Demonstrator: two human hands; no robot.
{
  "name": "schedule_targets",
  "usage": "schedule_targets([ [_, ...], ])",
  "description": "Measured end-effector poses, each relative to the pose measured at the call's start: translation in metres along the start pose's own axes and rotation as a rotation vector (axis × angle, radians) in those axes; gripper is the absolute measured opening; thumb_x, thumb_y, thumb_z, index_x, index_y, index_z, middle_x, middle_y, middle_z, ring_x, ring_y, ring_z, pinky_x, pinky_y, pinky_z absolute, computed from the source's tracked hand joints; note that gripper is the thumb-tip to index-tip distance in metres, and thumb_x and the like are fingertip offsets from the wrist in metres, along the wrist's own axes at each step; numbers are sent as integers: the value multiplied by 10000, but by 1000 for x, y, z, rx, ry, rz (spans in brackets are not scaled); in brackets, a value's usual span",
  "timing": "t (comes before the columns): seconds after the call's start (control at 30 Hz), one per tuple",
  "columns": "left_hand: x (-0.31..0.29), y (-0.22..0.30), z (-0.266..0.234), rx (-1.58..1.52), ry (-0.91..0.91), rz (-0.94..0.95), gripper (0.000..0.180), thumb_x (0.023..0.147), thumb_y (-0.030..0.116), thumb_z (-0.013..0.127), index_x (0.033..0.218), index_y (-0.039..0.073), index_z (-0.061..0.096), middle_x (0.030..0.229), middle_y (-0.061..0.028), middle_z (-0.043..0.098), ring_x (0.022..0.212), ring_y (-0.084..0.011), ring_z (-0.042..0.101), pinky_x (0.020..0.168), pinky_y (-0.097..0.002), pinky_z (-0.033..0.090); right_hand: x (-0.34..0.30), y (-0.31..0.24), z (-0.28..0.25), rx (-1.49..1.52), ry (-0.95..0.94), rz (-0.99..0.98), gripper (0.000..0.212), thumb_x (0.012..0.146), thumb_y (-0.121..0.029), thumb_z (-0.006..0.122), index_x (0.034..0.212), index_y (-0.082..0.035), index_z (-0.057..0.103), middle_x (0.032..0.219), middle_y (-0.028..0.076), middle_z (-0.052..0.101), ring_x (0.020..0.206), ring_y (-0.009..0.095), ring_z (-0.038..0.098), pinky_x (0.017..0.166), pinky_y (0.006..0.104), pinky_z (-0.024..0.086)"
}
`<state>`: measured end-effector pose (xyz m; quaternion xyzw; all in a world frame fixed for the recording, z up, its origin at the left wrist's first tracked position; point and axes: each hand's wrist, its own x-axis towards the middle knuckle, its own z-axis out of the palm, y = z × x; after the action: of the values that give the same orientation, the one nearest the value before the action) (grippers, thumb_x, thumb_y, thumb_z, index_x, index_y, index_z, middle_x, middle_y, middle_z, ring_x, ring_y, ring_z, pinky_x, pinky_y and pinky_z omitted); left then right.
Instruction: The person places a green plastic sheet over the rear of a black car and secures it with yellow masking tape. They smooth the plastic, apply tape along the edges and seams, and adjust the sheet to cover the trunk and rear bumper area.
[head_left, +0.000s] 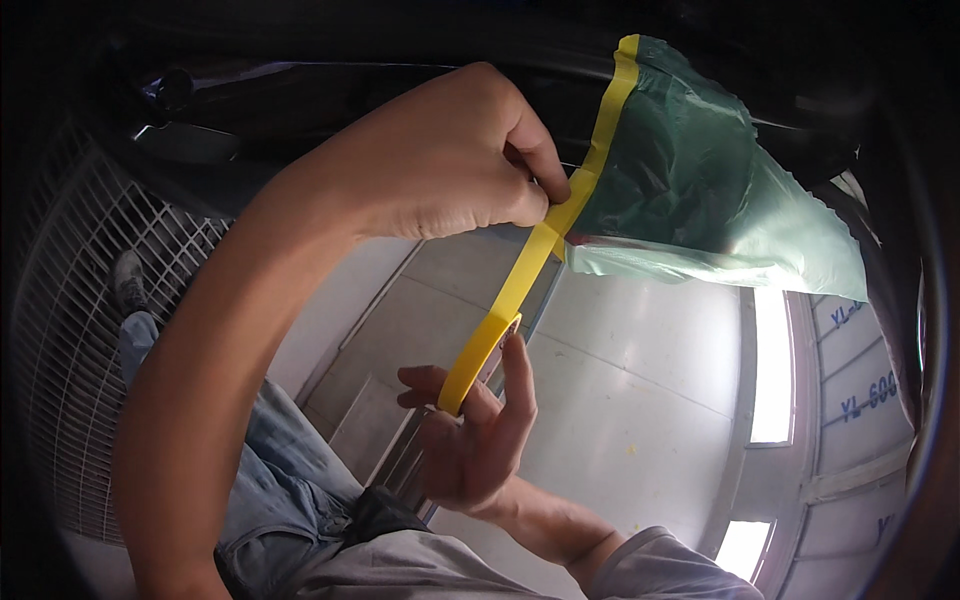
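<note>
My left hand [450, 155] reaches across the upper middle and pinches yellow masking tape [528, 265] between thumb and fingertips. From there the tape runs up along the edge of a thin green translucent plastic film [690, 160], which hangs out to the right. A stretch of tape also runs down to the roll of yellow masking tape [466, 372]. Lower down, my right hand [478, 445] holds that roll with its fingers about it, partly inside the core. A short flap of tape sticks out by the film's lower corner.
A dark glossy panel [340, 95] spans the top, close behind my left hand. Metal grating [90, 330] lies on the left, with a shoe [130, 285] on it. Pale smooth panels [630, 370] fill the middle, and bright light panels [771, 380] stand at the right.
</note>
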<state>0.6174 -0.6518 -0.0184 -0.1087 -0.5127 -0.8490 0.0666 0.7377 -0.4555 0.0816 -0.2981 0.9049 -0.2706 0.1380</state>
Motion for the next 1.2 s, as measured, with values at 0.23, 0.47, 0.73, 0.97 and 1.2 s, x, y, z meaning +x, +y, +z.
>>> schedule_targets([
  [0.23, -14, -12, 6, 17, 118, 95, 196, 841, 93, 779, 1014, 9, 819, 879, -121, 765, 691, -166, 680, 707, -276, 546, 16, 39, -17, 61, 158, 345, 574, 1107, -83, 409, 1609, -4, 140, 980, 177, 736, 741, 152, 706, 688, 276, 574],
  [0.47, -32, -19, 20, 41, 271, 238, 142, 885, 60, 775, 1014, 16, 815, 817, -52, 687, 665, -131, 630, 619, -263, 504, 42, 79, -44, 1, 187, 451, 263, 1095, -181, 547, 1258, 21, 590, 873, 115, 756, 628, 130, 703, 570, 228, 507],
  [0.73, -31, -32, 37, 188, 391, 418, 188, 943, 144, 755, 1088, 34, 806, 896, -39, 689, 772, -73, 623, 670, -209, 503, 56, 113, -83, -64, 251, 164, 137, 967, -64, 736, 1009, 65, 720, 787, 92, 744, 678, 127, 713, 628, 250, 573],
  [0.97, -30, -34, 57, 277, 585, 521, 143, 930, 77, 772, 1020, -33, 793, 865, -97, 721, 738, -128, 648, 637, -253, 506, 76, 135, -115, -141, 150, -61, 233, 932, -178, 803, 883, 48, 775, 668, 35, 705, 602, 73, 627, 594, 241, 494],
  [1.2, -20, -47, 76, 336, 769, 755, 153, 938, 87, 770, 1034, -31, 792, 857, -107, 709, 755, -158, 643, 646, -276, 495, 70, 131, -111, -242, 66, -297, 191, 913, -128, 811, 859, 51, 773, 644, 48, 700, 565, 66, 617, 546, 227, 468],
])
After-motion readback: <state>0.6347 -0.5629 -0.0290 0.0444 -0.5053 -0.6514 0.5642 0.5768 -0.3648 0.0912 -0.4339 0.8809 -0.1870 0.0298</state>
